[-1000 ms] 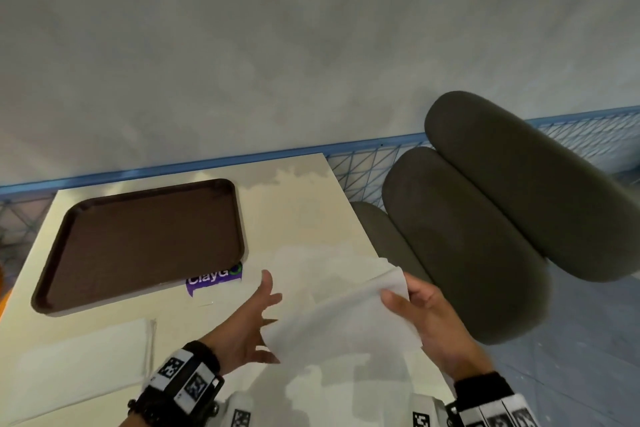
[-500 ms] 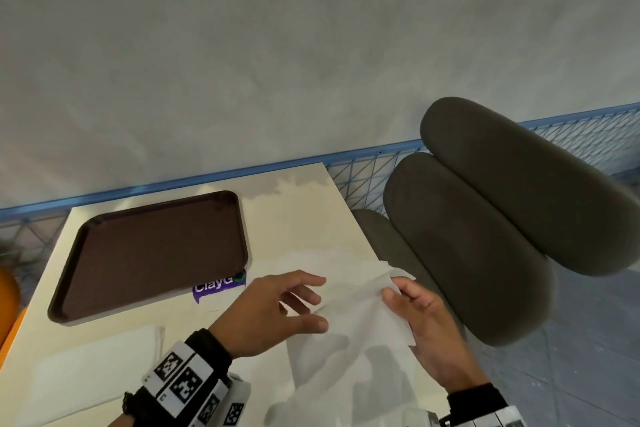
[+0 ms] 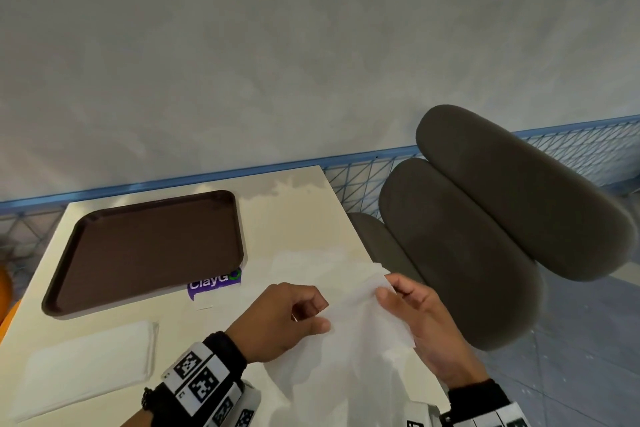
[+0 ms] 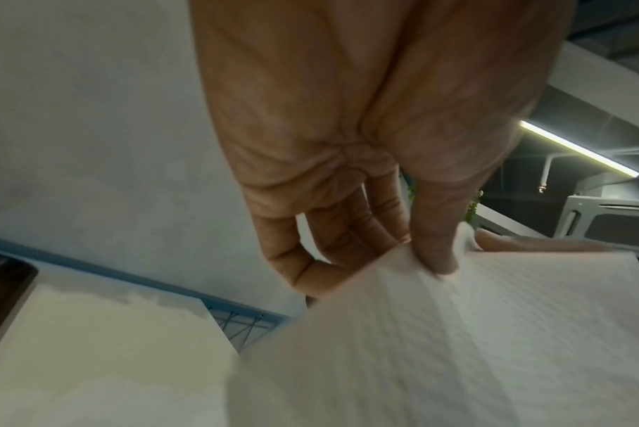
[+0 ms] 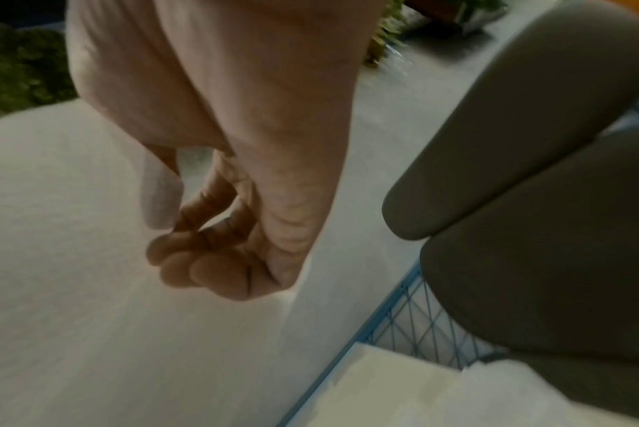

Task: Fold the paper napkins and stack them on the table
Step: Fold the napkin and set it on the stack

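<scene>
Both my hands hold one white paper napkin (image 3: 360, 350) above the near right part of the cream table (image 3: 294, 218). My left hand (image 3: 287, 315) pinches its left part between thumb and curled fingers; in the left wrist view the thumb (image 4: 435, 248) presses on the napkin (image 4: 457, 346). My right hand (image 3: 415, 319) pinches the napkin's upper right corner, and in the right wrist view its fingers (image 5: 197, 260) curl over the napkin (image 5: 73, 289). More white napkins (image 3: 311, 267) lie flat on the table beyond my hands. A folded white napkin stack (image 3: 86, 367) lies at the near left.
A dark brown tray (image 3: 149, 250) sits at the table's far left, with a purple sticker (image 3: 214, 282) at its near corner. A grey padded chair (image 3: 485, 229) stands close to the table's right edge. A blue wire fence (image 3: 353, 177) and a grey wall run behind.
My left hand moved right from an open pose to pinch the napkin's left part. My right hand kept its hold on the corner, and the two hands came closer.
</scene>
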A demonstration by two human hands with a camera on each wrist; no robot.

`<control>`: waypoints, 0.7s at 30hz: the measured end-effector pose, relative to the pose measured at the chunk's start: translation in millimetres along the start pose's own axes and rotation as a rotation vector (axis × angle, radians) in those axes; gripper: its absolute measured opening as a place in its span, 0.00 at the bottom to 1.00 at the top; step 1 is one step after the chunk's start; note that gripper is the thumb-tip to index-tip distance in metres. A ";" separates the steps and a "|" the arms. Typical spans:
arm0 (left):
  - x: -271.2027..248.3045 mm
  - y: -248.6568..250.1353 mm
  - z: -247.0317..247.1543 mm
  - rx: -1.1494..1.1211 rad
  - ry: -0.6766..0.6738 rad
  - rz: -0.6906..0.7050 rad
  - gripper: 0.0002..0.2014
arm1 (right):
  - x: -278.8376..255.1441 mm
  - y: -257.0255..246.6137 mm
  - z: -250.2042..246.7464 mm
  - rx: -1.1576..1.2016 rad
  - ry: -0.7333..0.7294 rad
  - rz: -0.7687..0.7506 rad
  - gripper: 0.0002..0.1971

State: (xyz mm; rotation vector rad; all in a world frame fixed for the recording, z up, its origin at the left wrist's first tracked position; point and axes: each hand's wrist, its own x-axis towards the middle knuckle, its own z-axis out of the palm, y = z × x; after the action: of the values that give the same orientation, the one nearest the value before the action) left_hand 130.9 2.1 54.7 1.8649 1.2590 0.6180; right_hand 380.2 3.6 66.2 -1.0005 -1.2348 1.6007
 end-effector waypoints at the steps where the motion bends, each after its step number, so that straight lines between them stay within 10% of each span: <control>1: 0.0 0.7 -2.3 0.041 0.010 0.015 0.05 | 0.0 -0.2 -1.3 -0.034 -0.002 0.004 0.19; 6: -0.7 6.8 -17.4 0.208 -0.077 0.076 0.06 | 4.1 -13.1 -3.3 -0.695 0.102 -0.060 0.37; 11: -1.4 15.9 -26.2 0.307 -0.225 0.135 0.07 | 10.7 -27.6 27.1 -1.475 -0.304 -0.226 0.25; 21: -32.4 8.7 -83.5 -0.433 -0.039 -0.111 0.20 | 15.9 -47.9 13.0 -0.633 -0.159 -0.195 0.12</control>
State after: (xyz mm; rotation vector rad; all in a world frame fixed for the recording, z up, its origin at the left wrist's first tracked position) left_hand 60.5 -1.5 110.6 1.4341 1.0922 0.7246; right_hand 370.4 21.7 114.0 -1.0959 -1.9545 1.1695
